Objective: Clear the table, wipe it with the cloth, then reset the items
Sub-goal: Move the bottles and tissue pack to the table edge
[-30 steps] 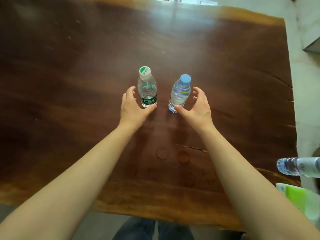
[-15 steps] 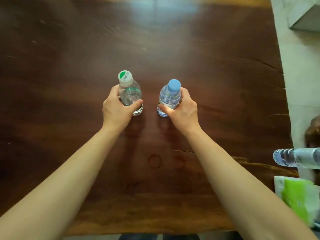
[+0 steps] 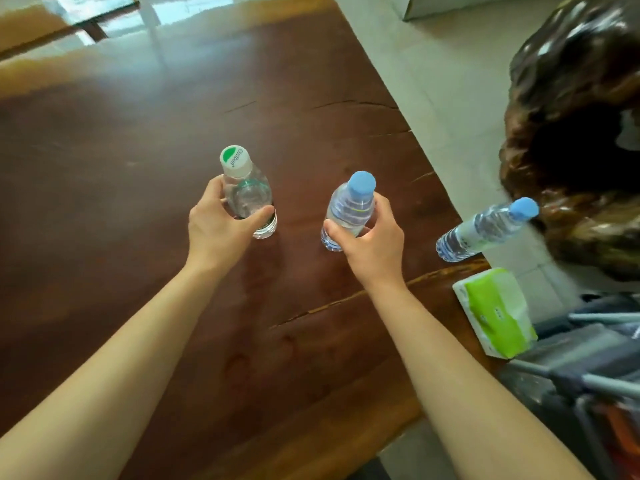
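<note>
From the head camera, looking down over both my bare forearms, I see the dark wooden table (image 3: 145, 140) filling most of the view, its right edge running diagonally from the top centre down toward the lower right. My left hand (image 3: 218, 233) is wrapped around the body of the green-capped bottle (image 3: 247, 195), thumb across the near side and fingers curled behind it, so the grip is closed firmly on the clear plastic; the bottle stands roughly mid-table, tilted slightly away from me, and I cannot tell whether its base is touching the wood or just clear of it. My right hand (image 3: 372, 244) holds the blue-capped bottle (image 3: 349, 209) in the same fashion, thumb pressed on the near lower side and fingers round the far side below the neck, closed tight on it; this bottle sits to the right of the first, nearer the table's right edge, the two bottles apart with bare wood between them. A second blue-capped bottle (image 3: 485, 230) is at the right edge of the table, near its front right corner, leaning outward so its cap hangs over the pale floor (image 3: 433, 64). Just nearer to me, at the same edge, lies a green-and-white tissue pack (image 3: 495, 313), overhanging the edge. Beyond the edge stands a dark, glossy carved-wood piece (image 3: 581, 133), and at the lower right some grey metal-framed gear (image 3: 588, 368) that I cannot identify.
</note>
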`<state>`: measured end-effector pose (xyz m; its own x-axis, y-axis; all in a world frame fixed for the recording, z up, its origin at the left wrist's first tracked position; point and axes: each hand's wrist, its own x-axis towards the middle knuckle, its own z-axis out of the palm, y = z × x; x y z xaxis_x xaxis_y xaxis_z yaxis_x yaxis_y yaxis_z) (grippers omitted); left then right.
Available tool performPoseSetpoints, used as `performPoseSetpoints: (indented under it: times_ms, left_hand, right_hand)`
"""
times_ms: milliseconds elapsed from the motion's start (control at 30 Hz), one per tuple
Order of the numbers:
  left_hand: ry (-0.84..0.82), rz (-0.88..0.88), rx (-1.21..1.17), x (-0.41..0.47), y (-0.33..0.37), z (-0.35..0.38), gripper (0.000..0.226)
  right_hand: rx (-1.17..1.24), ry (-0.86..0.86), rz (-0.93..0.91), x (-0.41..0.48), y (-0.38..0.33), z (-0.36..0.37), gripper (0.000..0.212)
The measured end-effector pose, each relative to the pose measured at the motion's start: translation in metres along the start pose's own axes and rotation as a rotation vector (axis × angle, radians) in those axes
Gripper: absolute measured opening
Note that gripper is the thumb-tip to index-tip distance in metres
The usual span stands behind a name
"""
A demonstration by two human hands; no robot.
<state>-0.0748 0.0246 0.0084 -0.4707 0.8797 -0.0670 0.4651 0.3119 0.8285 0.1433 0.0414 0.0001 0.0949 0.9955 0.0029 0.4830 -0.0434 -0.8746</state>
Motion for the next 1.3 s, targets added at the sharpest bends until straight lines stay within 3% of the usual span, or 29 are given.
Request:
performPoseSetpoints:
  times_ms: [367,600,1100,1300]
  left_hand:
    - [-0.314,0.217,-0.036,0.065,0.100,0.158,0.063]
    - [-0.408,0.278,0.001,0.087,0.129,0.223,0.067]
    - [-0.499,0.225,0.038,0.089,0.117,0.241,0.075]
    - [-0.527,0.191,0.162,0.084,0.119,0.228,0.108]
  right_hand:
    - [0.051,0.452,0.196,0.065,0.051,-0.060,0.060]
    - [0.079,0.603,0.294,0.096,0.066,-0.058,0.061]
    - [0.013,0.577,0.325,0.111,0.076,-0.057,0.067]
    - [-0.018,0.455,0.389,0.107,0.077,-0.057,0.102]
